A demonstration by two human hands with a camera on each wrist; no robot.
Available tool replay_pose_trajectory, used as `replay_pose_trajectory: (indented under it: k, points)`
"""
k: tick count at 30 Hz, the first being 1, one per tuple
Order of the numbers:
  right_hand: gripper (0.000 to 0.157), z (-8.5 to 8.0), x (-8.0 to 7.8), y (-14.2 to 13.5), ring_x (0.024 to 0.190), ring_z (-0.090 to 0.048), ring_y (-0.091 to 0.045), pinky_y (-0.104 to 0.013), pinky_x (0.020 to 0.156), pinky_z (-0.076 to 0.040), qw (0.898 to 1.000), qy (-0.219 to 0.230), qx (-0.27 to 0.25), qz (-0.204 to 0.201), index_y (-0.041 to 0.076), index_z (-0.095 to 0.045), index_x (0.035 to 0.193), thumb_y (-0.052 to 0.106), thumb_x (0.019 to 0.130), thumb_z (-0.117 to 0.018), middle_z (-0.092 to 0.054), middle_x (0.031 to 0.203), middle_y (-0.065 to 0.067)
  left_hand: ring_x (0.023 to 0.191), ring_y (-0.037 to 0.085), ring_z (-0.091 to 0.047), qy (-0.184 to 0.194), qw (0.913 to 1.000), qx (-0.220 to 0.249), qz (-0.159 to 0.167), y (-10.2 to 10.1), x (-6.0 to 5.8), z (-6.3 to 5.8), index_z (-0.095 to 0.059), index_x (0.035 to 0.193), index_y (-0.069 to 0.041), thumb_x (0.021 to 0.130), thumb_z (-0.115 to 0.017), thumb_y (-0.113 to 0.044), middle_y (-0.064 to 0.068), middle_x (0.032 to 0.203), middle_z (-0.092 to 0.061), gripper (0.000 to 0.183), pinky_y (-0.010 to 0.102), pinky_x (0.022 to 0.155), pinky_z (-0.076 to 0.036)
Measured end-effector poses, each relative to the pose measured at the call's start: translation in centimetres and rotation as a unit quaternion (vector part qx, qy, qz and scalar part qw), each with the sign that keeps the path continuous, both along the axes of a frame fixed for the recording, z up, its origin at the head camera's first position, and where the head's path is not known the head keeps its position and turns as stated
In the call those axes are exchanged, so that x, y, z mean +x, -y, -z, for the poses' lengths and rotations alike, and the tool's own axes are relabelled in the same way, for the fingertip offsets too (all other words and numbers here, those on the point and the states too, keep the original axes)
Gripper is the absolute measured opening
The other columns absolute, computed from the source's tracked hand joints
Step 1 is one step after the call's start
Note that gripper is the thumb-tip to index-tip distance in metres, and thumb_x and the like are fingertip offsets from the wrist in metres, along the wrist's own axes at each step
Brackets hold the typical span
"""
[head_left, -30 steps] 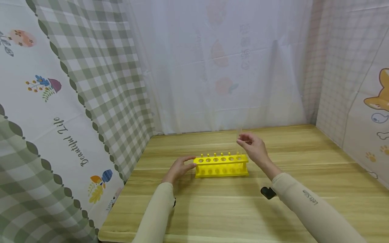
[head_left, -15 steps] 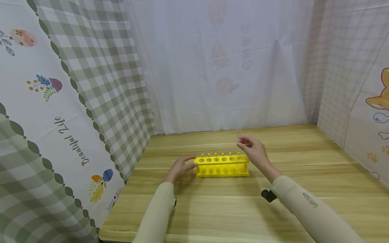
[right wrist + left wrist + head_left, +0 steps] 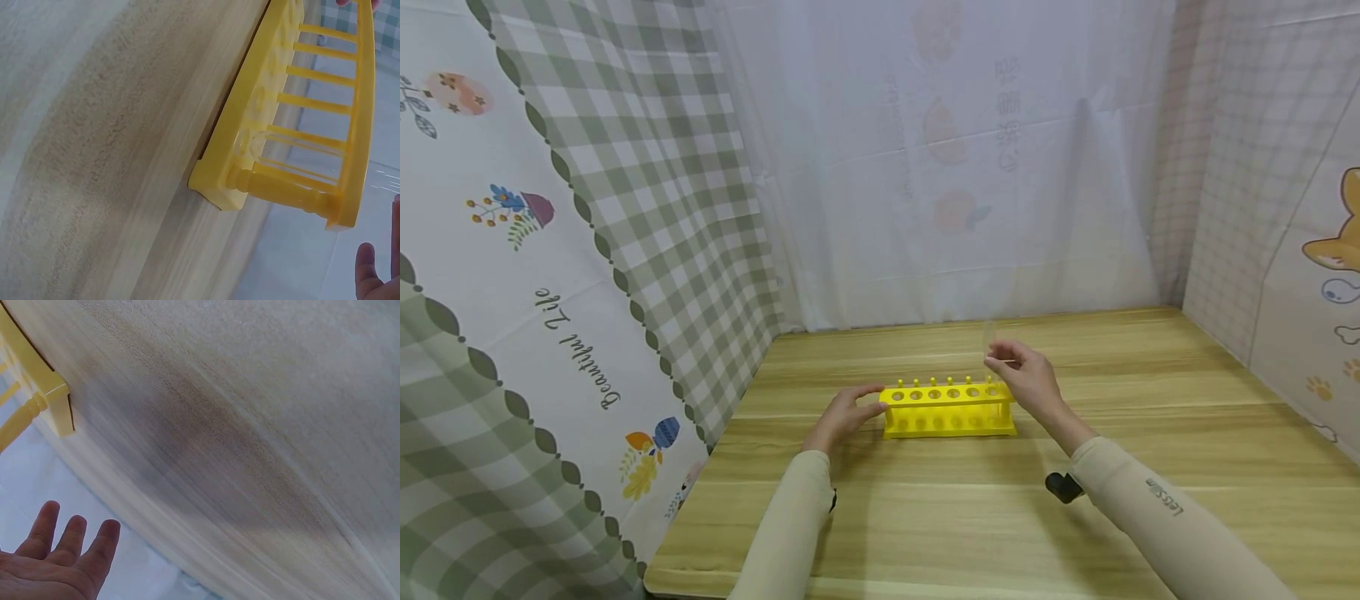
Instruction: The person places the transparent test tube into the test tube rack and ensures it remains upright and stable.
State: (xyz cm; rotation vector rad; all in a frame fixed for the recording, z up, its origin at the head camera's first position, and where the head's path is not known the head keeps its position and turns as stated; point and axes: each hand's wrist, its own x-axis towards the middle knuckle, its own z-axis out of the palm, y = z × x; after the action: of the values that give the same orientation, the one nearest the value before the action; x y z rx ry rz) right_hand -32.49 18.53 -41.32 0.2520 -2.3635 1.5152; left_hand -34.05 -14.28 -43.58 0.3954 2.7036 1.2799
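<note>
A yellow test tube rack (image 3: 947, 432) stands upright on the table, with a row of round holes along its top and pegs behind them. At its left end, my left hand (image 3: 841, 417) pinches the upper plate between thumb and forefinger. Three other fingers (image 3: 100, 547) of that hand stretch out free in the left wrist view. Above the rack's right end, my right hand (image 3: 1030, 379) pinches a clear test tube (image 3: 988, 335) upright. The tube's rounded lower end shows inside the rack in the right wrist view, near the base; whether it touches the base I cannot tell.
The wooden table (image 3: 940, 525) reaches back to a white curtain (image 3: 880, 208). A checked cloth (image 3: 677, 167) hangs on the left and a printed one (image 3: 1285, 275) on the right. A black wrist device (image 3: 1063, 487) sits under the right sleeve.
My right hand has come down a little, and the test tube has sunk deeper through the rack's rightmost hole. The left hand keeps its hold on the rack.
</note>
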Motion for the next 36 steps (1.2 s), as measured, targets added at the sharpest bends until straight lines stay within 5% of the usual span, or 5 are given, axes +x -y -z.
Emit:
replay_pose_trajectory:
  k: [25,36]
  points:
    - [0.040,0.80,-0.05,0.17,0.108,-0.065,-0.031,-0.034,0.088,-0.055,1.000,0.007,0.013,0.000,0.000,-0.060,0.129,0.025,0.098,-0.065,-0.065,0.117,-0.016,0.140,0.034,-0.037,0.010,0.9998,0.010,-0.012,0.03,-0.11,0.02,-0.058,0.140,-0.018,0.098,-0.064,-0.033,0.008,0.149,-0.048,0.046,0.058,0.112,-0.029]
    - [0.038,1.02,0.09,-0.03,0.107,-0.066,-0.033,-0.041,0.087,-0.055,0.999,0.004,0.038,0.004,0.001,-0.060,0.130,0.021,0.098,-0.065,-0.065,0.118,-0.017,0.139,0.035,-0.039,-0.006,0.9999,-0.007,0.008,-0.13,-0.25,0.14,-0.056,0.142,-0.012,0.099,-0.063,-0.031,0.012,0.148,-0.049,0.047,0.057,0.111,-0.031]
